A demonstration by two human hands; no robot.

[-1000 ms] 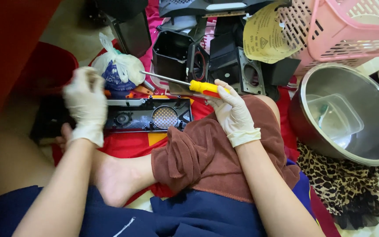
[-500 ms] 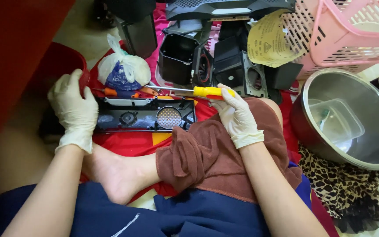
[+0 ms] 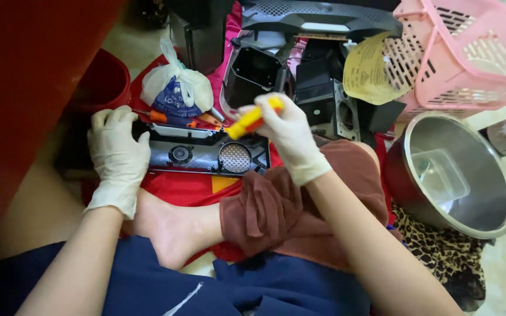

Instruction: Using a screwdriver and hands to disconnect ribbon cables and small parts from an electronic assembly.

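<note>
Gripping a yellow-handled screwdriver point(image 3: 252, 120), the gloved right hand point(image 3: 291, 136) was closed around the handle, which stuck out to its left and tilted down toward a black panel point(image 3: 206, 153) lying just below and left of it. The tool's tip could not be made out. That panel, with a round mesh opening and a smaller round fitting, ran across to the gloved left hand point(image 3: 118, 153), which lay flat and open on its far end, fingers spread over the edge. Just beyond the left hand sat a knotted plastic bag point(image 3: 177, 90) with orange-handled tools beside it, and a red tub point(image 3: 103, 82) stood further left. Beyond the right hand was a heap of black plastic housings point(image 3: 300, 64). To its right stood a steel bowl point(image 3: 487, 202), with a pink basket point(image 3: 469, 52) above that.
</note>
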